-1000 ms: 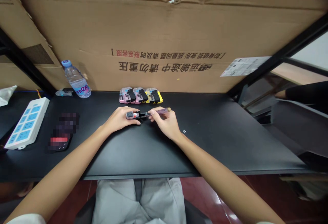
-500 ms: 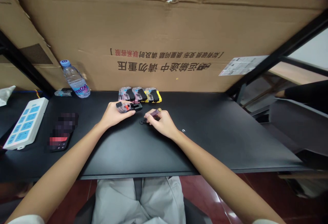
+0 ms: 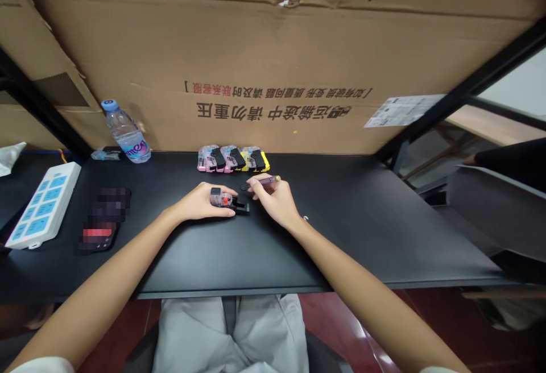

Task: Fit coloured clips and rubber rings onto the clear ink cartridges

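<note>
My left hand is closed on a small clear device with a red spot and a black end that points right. Just right of it, my right hand pinches a dark pen-like tool with a gold tip. A small black piece lies at or in my right fingertips; its exact hold is unclear. Behind the hands, three clear cases stand in a row against the cardboard: a pink one, another pink one and a yellow one.
On the left are a water bottle, a white power strip, a blurred dark phone and a small clear packet. A tiny white ring lies by my right wrist. Cardboard walls the table's back.
My left hand has moved right and toward me with the clear device, away from the cases. My right hand has shifted slightly up and right, and the tool now lies flatter.
</note>
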Tool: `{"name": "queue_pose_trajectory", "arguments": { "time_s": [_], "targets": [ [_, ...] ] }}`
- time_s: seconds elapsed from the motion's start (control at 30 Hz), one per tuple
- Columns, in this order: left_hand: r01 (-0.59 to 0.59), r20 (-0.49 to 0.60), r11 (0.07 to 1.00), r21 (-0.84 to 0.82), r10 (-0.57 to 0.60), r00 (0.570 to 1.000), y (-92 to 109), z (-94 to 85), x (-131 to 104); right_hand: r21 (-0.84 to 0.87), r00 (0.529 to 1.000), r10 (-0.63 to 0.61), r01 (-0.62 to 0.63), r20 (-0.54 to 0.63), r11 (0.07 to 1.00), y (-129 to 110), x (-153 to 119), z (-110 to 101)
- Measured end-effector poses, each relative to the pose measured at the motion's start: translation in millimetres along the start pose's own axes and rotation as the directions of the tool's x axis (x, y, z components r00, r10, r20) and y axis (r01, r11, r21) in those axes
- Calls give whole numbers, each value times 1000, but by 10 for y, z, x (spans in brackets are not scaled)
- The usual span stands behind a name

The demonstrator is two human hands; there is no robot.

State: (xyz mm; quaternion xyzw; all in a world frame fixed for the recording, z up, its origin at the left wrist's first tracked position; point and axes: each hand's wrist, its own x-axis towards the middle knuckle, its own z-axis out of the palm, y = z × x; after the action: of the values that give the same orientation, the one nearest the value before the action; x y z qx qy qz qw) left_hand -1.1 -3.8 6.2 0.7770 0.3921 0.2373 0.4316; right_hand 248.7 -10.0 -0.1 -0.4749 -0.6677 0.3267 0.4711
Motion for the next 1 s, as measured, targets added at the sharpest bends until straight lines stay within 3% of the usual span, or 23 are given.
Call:
{"name": "queue_pose_trajectory", "arguments": {
  "time_s": [0.17, 0.37, 0.5, 0.73, 1.0],
  "targets": [
    [46, -3, 999, -16, -46, 999, 21, -20, 1, 4, 1000, -16, 16, -9, 1000, -37, -26, 10],
    [-15, 12, 999, -44, 16, 1000, 40, -60, -22, 38, 999, 20, -19, -42, 999, 32, 10, -44],
    [-37, 24, 999, -33, 38, 999, 37, -78, -30, -31, 998, 12, -14, -54, 999, 88, 19, -69],
    [-28, 12, 999, -19, 29, 1000, 54, -70, -31, -120, 999, 22, -17, 33, 993, 152, 30, -43],
    [-18, 13, 1000, -10, 18, 1000, 92, -76, -38, -78, 999, -11, 15, 45, 997, 120, 11, -28]
  ]
}}
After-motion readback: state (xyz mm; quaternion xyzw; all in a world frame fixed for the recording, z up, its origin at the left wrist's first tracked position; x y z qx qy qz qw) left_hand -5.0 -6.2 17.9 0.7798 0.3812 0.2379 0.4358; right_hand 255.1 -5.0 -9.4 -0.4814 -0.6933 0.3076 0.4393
